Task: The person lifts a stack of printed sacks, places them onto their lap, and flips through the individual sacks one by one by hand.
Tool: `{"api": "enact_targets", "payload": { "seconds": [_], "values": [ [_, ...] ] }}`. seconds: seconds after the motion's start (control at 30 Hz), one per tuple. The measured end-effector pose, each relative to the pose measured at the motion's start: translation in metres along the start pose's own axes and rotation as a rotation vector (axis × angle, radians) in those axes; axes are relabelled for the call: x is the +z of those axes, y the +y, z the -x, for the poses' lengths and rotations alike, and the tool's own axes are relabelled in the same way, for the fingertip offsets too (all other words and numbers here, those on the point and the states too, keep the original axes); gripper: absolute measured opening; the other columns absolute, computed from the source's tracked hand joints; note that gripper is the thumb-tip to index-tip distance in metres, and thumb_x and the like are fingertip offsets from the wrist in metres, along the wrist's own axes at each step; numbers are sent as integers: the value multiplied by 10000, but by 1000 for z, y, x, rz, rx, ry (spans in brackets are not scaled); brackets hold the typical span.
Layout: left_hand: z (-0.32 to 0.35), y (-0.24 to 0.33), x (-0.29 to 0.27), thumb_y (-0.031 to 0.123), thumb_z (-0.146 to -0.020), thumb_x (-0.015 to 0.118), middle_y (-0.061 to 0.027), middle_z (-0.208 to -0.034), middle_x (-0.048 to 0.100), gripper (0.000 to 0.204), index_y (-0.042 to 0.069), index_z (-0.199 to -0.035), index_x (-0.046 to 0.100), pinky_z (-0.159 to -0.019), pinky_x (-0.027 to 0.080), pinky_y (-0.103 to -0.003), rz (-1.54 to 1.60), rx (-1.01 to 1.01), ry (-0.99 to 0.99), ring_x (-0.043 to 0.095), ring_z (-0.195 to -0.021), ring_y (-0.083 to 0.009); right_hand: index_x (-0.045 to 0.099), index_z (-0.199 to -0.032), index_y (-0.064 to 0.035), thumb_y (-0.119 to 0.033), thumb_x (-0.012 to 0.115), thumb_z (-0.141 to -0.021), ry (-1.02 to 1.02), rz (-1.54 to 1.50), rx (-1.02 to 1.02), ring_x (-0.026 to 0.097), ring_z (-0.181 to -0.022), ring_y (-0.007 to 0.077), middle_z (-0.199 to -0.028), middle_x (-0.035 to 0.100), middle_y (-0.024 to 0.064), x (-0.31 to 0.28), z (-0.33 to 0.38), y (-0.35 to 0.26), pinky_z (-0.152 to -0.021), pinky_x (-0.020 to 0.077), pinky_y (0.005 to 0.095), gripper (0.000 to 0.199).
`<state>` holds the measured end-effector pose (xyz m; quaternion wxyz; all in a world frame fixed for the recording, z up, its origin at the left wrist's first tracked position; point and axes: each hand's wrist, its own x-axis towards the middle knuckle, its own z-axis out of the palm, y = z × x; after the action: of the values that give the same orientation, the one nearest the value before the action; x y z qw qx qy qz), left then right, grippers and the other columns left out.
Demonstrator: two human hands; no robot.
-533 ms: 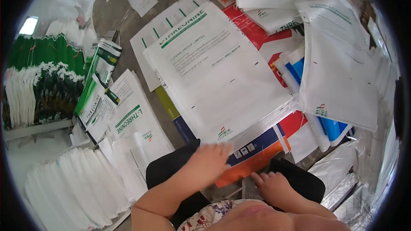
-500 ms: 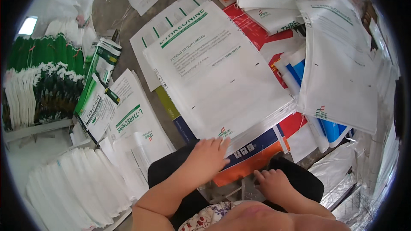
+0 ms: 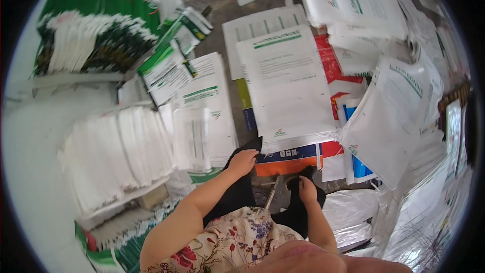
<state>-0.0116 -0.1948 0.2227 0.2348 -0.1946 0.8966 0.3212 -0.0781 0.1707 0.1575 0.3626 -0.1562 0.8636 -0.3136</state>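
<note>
A thick stack of flat white bags with green print (image 3: 288, 91) lies in front of me, its near edge close to my knees. My left hand (image 3: 244, 161) rests on my left knee (image 3: 235, 192), fingers loosely stretched toward the stack's near left corner, holding nothing. On the other knee (image 3: 316, 199), my right hand (image 3: 307, 191) lies low with its fingers out and nothing visible in them. Between the hands, an orange and dark blue bag (image 3: 283, 168) sticks out from beneath the white stack.
Left are a smaller white bag pile (image 3: 220, 106), folded green and white bags (image 3: 166, 65), a large white bundle (image 3: 118, 146) and a green bundle (image 3: 96, 0). Right are a leaning white bag (image 3: 386, 116), red bags (image 3: 328, 63), a blue roll (image 3: 361, 169) and clear plastic (image 3: 348, 207).
My view has swung left and back, so the stack appears smaller and farther off. My left hand has drawn back from the stack's near edge onto my knee; the right stays on its knee.
</note>
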Motion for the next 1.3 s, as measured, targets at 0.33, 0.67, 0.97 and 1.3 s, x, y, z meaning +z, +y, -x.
{"api": "enact_targets", "payload": {
  "seconds": [0.33,0.67,0.97,1.3],
  "values": [
    [284,-91,-44,350,-1019,533,-242,-1188,733,367,68,-1091,757,-1020,540,-496,103,-618,-159,694,-1155,-416,728,-1262,-142,-308,550,-1024,-405,288,305,695,-1141,442,-1195,750,221,-153,67,-47,-997,542,525,341],
    [160,-169,-75,254,-965,596,-228,-1273,715,361,42,-1225,729,-1009,532,-528,398,-658,-140,667,-1207,-415,656,-1323,-6,-295,616,-1046,-181,114,196,760,-860,272,-1024,765,181,-258,-30,-33,-635,621,331,403],
    [1,-211,-377,311,-1069,604,-165,-1253,754,439,18,-1393,651,-966,561,-361,1300,-512,525,739,-1076,-236,678,-1327,-35,-320,556,-1098,-304,-319,577,748,-918,293,-1061,771,176,-241,-205,-267,-762,622,401,386],
    [17,-287,-387,284,-1019,594,-171,-1280,745,402,80,-1352,691,-1017,540,-434,556,-815,447,707,-1152,-370,688,-1299,-38,-321,570,-1079,-304,-160,521,724,-837,265,-1042,769,139,-308,-534,-419,-737,580,396,378]
  ]
}}
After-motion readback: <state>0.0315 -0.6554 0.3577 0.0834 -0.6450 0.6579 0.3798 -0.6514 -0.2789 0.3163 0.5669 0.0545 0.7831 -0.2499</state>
